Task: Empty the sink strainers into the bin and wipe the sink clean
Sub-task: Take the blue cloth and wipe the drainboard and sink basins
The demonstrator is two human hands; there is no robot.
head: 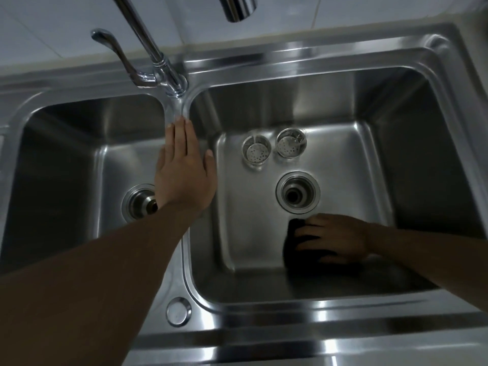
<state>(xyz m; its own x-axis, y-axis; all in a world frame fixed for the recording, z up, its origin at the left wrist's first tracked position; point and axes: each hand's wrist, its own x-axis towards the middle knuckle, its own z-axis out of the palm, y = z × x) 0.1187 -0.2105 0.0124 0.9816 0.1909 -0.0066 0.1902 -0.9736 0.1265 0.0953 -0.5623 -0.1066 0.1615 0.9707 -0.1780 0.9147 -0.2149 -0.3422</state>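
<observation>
we count one double sink [311, 58] of stainless steel, made up of two basins: one left basin [79, 143] and one right basin [343, 165]. we count two drain openings, one left drain [140, 203] and one right drain [298, 192], one to each basin. we count two strainers, a left strainer [256, 152] and a right strainer [291, 142], both in the right basin. we count one tap [155, 52] with one lever handle [116, 52]. we count one round cap [179, 311] on the front rim. we count one dark cloth [293, 241]. we count two hands: one left hand [184, 167], one right hand [335, 237].
</observation>
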